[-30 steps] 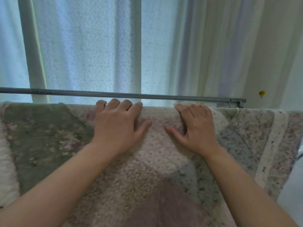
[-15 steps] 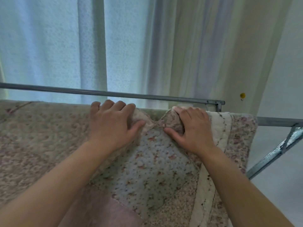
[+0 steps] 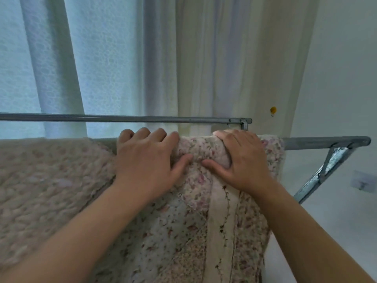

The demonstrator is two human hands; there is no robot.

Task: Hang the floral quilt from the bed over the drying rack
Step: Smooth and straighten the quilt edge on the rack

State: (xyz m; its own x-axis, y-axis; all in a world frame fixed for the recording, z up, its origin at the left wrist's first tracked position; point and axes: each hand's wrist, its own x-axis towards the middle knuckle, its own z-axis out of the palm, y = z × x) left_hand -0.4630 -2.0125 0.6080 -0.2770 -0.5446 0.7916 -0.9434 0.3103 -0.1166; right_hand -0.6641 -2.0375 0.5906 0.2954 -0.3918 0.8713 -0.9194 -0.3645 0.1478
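1. While the floral quilt [image 3: 204, 211] hangs over the near rail of the drying rack [image 3: 326, 142], I have both hands on the fold at the top of it, close to the rail's right end.
2. My left hand [image 3: 146, 160] lies flat on the quilt, fingers side by side and curled over the fold, thumb reaching toward the other hand.
3. My right hand [image 3: 240, 160] lies just beside it, fingers hooked over the bunched fold, thumb nearly meeting the left one.
4. To do this step well, I judge I should slide the bunched cloth along the rail and press it flat, so the weight hangs evenly on both sides and nothing slips off the end.
5. The quilt looks thick and puffy, pale with small pink flowers, a cream border band with a vine running down below my right hand.
6. Behind the rail runs a second bar [image 3: 122, 119], and behind that hang curtains [image 3: 183, 58].
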